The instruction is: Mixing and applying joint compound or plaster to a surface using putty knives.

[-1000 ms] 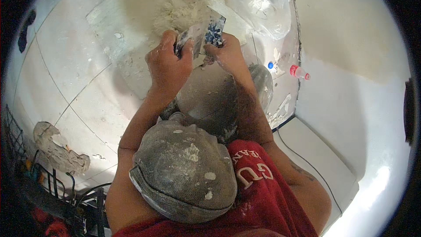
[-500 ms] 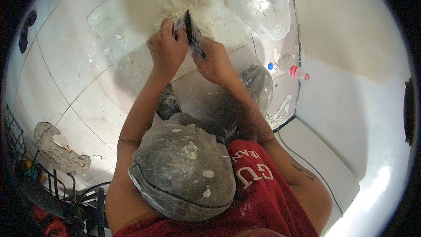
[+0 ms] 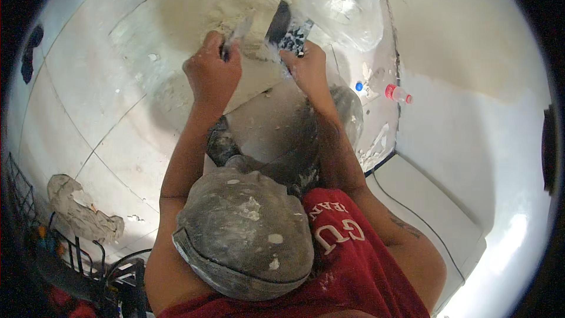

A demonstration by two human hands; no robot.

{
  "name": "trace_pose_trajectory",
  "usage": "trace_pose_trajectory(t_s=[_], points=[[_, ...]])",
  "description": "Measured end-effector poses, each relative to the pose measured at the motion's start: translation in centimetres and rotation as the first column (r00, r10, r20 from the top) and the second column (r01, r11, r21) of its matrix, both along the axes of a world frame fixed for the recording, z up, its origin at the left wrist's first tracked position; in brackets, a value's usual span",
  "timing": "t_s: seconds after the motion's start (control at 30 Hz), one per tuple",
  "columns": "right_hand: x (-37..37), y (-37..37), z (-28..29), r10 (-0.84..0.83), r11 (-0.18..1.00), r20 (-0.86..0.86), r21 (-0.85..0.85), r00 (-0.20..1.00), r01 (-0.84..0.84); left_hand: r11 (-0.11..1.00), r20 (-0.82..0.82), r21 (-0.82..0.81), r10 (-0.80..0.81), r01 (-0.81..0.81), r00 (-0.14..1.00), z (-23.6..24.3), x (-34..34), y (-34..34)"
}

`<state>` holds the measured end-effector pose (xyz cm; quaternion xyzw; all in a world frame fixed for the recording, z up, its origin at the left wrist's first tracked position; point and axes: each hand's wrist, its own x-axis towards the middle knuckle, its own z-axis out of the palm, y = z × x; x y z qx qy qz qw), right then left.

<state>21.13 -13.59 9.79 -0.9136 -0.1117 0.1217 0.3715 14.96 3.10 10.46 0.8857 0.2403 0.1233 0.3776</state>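
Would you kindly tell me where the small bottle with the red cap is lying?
In the head view, the bottle lies right of the right hand, on the floor by the wall.

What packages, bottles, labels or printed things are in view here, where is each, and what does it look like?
Clear plastic bag: top, beyond the right hand, crumpled, see-through.
Small bottle: lying on the floor by the white wall, clear with a red cap.
Blue cap: just left of that bottle, small and round.
Shirt print: red shirt, white lettering.
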Motion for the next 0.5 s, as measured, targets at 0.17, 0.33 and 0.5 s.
trace_pose_trajectory(t_s=[0.17,0.33,0.5], points=[[0.3,1.5,-0.3,-0.257,0.937,-0.138,0.208,0.956,0.282,0.998,0.031,0.044,-0.040,0.039,0.999,1.2,-1.0,-1.5],[-0.7,3.2,0.1,-0.327,0.904,-0.072,0.266,0.942,0.334,0.996,0.060,0.033,-0.083,0.081,0.995,1.3,-1.9,-2.2],[-1.6,4.1,-0.7,-0.387,0.875,-0.094,0.276,0.917,0.398,0.990,0.184,0.088,-0.123,0.109,0.975,0.7,-1.7,-3.2]])
